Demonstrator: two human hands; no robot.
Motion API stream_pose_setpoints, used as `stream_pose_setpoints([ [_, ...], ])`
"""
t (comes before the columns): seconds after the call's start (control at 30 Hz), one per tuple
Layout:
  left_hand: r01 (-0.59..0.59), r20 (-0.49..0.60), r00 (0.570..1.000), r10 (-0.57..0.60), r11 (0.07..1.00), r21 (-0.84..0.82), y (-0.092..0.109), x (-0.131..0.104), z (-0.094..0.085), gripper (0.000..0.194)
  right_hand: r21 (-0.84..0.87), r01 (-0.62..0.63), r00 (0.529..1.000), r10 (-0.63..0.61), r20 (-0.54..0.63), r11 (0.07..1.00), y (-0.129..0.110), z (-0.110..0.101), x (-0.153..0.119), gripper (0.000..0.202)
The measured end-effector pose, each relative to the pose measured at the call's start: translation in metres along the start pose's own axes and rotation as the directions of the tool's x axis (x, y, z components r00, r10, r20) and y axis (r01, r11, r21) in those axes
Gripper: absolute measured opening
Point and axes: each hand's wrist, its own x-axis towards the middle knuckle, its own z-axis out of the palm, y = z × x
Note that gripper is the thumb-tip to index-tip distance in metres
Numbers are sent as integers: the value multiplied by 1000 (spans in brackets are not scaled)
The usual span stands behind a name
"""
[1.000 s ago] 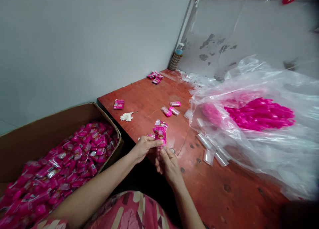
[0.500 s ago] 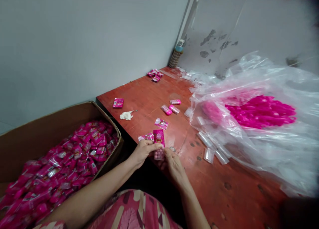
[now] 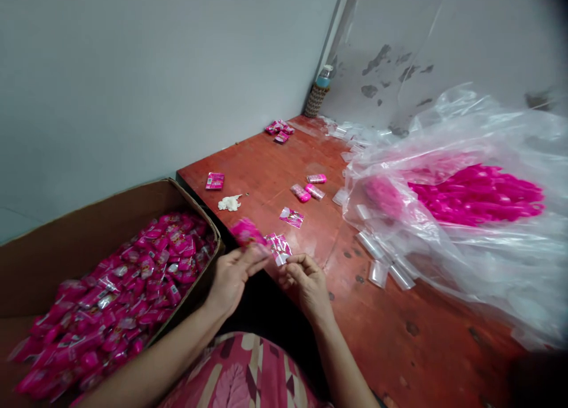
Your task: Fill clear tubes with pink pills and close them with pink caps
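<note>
Blurred by motion, a pink packet [image 3: 248, 232] sticks up from the pinched fingers of my left hand [image 3: 231, 277]. This hand is over the gap between the cardboard box and the table. My right hand [image 3: 306, 281] is at the table's near edge, thumb and fingers closed on the corner of a flat pink printed wrapper [image 3: 279, 247] with a clear part. Just beyond lies another flat printed wrapper [image 3: 291, 217]. Farther back are several small clear containers with pink caps [image 3: 302, 193].
A cardboard box [image 3: 195, 213] full of pink packets [image 3: 133, 278] stands at left. On the red table [image 3: 399, 360] are a big clear bag [image 3: 448, 260] of pink plastic pieces, clear tubes [image 3: 402, 272], a white scrap [image 3: 229, 203] and a bottle [image 3: 325, 77] in a woven holder.
My left hand has moved left with the pink packet, away from my right hand. My right hand has let go of the packet and now pinches a wrapper at the table edge.
</note>
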Motion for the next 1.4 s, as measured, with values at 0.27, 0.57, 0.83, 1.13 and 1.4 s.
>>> stream_pose_setpoints([
  [0.27, -361, 190, 909, 370, 475, 802, -2, 25, -35, 43, -130, 9, 998, -16, -54, 991, -8, -13, 2, 20],
  [0.57, -541, 591, 761, 269, -241, 806, -47, 58, -9, 22, -465, 116, 976, -186, -109, 878, -10, -19, 2, 21],
  [0.83, -655, 592, 709, 383, 49, 754, -36, 50, 1, 32, -296, 134, 990, -142, -6, 946, -19, -20, 37, 27],
  [1.13, 66, 113, 987, -116, 925, 374, -32, 45, 12, 26, -318, 117, 993, -102, 63, 941, -37, -11, 45, 23],
  [1.4, 257, -102, 965, -241, 950, 180, -22, 44, 8, 24, -977, 212, 880, -434, 191, 0, -83, -24, 158, 25],
])
